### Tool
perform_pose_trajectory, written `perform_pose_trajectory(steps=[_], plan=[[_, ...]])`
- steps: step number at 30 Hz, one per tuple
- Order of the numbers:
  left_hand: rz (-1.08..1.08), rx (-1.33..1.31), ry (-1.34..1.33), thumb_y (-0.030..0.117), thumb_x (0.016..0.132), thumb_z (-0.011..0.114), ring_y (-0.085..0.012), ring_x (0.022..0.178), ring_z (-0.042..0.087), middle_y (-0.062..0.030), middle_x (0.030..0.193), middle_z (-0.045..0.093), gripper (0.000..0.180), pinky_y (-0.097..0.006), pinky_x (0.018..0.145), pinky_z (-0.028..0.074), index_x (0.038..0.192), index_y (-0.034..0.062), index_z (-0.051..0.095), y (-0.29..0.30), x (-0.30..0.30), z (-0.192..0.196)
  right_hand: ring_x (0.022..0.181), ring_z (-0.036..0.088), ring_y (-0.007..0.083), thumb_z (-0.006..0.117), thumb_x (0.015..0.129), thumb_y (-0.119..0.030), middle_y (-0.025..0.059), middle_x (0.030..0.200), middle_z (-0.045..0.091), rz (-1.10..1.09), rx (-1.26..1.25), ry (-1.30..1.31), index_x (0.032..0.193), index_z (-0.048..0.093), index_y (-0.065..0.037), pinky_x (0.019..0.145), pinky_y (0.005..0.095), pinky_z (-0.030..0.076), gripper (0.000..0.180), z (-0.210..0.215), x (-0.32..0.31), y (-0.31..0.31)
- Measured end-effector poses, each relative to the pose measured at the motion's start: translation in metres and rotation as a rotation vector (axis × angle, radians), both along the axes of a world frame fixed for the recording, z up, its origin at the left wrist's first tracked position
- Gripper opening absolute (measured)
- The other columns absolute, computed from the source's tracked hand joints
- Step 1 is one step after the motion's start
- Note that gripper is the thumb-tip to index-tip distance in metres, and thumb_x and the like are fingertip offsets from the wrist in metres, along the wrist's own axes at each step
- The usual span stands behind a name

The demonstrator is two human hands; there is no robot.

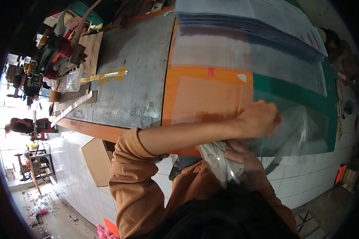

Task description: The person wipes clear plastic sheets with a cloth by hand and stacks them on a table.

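Note:
My left arm, in a rolled tan sleeve, reaches across the front of the table. My left hand (pixel 261 117) is closed in a fist beside a lifted, crinkled clear plastic sheet (pixel 301 131); the sheet seems gripped in it, its fingertips slightly blurred. Closer to my body and lower, my right hand (pixel 243 157) has its fingers curled against a bunched off-white cloth (pixel 221 161). Part of the clear plastic hangs over this hand and the cloth. On the orange part of the table lies a flat translucent sheet (pixel 207 95), partly hidden by my left forearm.
Stacked translucent sheets (pixel 243 22) lie across the far side. A green mat (pixel 275 85) covers the right part of the table. To the left are a grey metal tabletop (pixel 131 91), a taped strip (pixel 107 76) and machinery (pixel 62 49). A cardboard box (pixel 95 161) stands on the floor; another person (pixel 22 125) is far left.

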State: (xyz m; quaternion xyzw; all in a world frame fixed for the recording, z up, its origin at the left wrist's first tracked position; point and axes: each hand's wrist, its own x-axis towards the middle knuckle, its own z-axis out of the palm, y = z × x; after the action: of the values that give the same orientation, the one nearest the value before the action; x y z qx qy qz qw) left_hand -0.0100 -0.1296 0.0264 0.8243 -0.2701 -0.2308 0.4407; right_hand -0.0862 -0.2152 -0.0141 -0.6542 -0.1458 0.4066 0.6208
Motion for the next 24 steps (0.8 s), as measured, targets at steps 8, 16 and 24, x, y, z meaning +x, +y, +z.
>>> perform_pose_trajectory(steps=[8, 16, 24], plan=[[0.180, -0.147, 0.169, 0.040, 0.090, 0.043, -0.0240, 0.085, 0.062, -0.0163, 0.088, 0.064, 0.047, -0.035, 0.078, 0.049, 0.101, -0.0033, 0.060, 0.072, 0.003, 0.032, 0.123, 0.036, 0.0242, 0.047, 0.074, -0.012, 0.0167, 0.130, 0.041, -0.203, 0.372, 0.448, 0.126, 0.039, 0.005, 0.104, 0.0323, 0.023, 0.055, 0.023, 0.001, -0.002], [0.891, -1.257, 0.592, 0.028, 0.095, 0.036, -0.0259, 0.108, 0.051, -0.0174, 0.118, 0.051, 0.035, -0.036, 0.091, 0.044, 0.117, 0.0018, 0.044, 0.093, -0.102, -0.027, 0.123, 0.036, 0.0309, 0.049, 0.071, -0.016, 0.0209, 0.132, 0.036, 0.083, 0.346, 0.101, 0.131, 0.030, 0.005, 0.104, 0.0360, 0.026, 0.066, 0.021, 0.023, 0.033], [1.286, -1.227, 0.225, 0.030, 0.094, 0.038, -0.0300, 0.102, 0.055, -0.0209, 0.103, 0.058, 0.032, -0.041, 0.088, 0.045, 0.101, -0.0004, 0.047, 0.108, -0.107, -0.046, 0.111, 0.045, 0.0335, 0.057, 0.071, -0.013, 0.0215, 0.116, 0.047, 0.620, 0.115, -0.407, 0.133, 0.028, 0.001, 0.096, 0.0374, 0.034, 0.070, 0.014, 0.014, 0.045]])
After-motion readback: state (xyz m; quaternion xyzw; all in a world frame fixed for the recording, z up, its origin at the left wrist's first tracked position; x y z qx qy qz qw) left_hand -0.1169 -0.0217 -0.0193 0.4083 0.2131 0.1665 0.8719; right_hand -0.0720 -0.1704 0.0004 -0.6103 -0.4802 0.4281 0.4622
